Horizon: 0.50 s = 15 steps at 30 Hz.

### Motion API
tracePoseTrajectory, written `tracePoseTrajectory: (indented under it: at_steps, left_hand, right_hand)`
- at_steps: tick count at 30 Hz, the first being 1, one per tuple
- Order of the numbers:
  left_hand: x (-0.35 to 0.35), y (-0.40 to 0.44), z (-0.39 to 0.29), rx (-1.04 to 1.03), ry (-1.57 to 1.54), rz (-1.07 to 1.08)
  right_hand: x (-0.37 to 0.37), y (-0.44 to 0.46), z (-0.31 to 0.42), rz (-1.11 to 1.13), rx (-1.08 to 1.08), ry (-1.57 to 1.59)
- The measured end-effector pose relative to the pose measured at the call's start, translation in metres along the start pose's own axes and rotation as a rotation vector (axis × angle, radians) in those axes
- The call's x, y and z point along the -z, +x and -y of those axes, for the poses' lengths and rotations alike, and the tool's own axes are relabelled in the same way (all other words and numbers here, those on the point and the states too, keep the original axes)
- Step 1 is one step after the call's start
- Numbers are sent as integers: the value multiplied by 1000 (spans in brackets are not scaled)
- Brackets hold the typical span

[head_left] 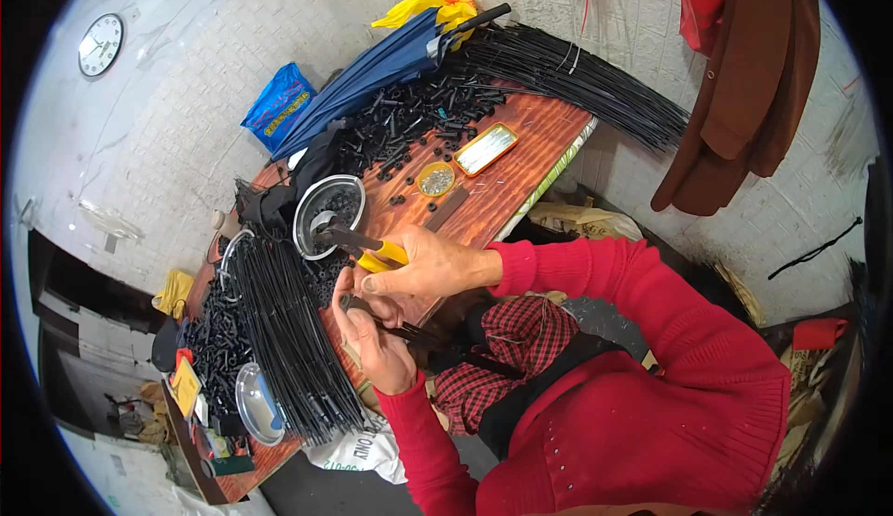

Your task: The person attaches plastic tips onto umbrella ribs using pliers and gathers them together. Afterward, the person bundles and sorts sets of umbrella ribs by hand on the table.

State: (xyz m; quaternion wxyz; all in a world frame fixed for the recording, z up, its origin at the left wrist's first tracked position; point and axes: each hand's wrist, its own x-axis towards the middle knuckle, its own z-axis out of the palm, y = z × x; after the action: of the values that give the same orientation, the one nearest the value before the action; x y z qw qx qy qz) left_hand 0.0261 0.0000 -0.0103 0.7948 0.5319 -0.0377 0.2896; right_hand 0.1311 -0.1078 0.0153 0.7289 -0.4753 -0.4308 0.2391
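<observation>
My right hand (433,263) is closed around pliers (383,255) with yellow handles. Their dark jaws point left, over the near edge of a silver-rimmed bowl (299,227) of small black parts. Just below, my left hand (383,353) has its fingers curled around thin black rods (419,335), which run back towards my lap. A dark, rounded end shows between its thumb and fingers; its kind is unclear. The two hands are close together, nearly touching.
On the wooden table (502,195) lie bundled black rods (288,330), more rods (577,79), a heap of black fittings (400,125), a blue umbrella (363,74), a tray of pins (486,149), a yellow dish (434,179) and a clear bowl (253,404). A brown garment (758,97) hangs right.
</observation>
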Motion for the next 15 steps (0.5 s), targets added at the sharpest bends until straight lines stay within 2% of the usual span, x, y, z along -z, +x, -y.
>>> tracePoseTrajectory:
  at_steps: [7,15]
  left_hand:
    - [3,1,2,4,47,10]
    - [1,0,3,13,57,-1]
  right_hand:
    - [-3,3,-3,13,-130,86]
    - [-2,3,-6,-40,-144,41]
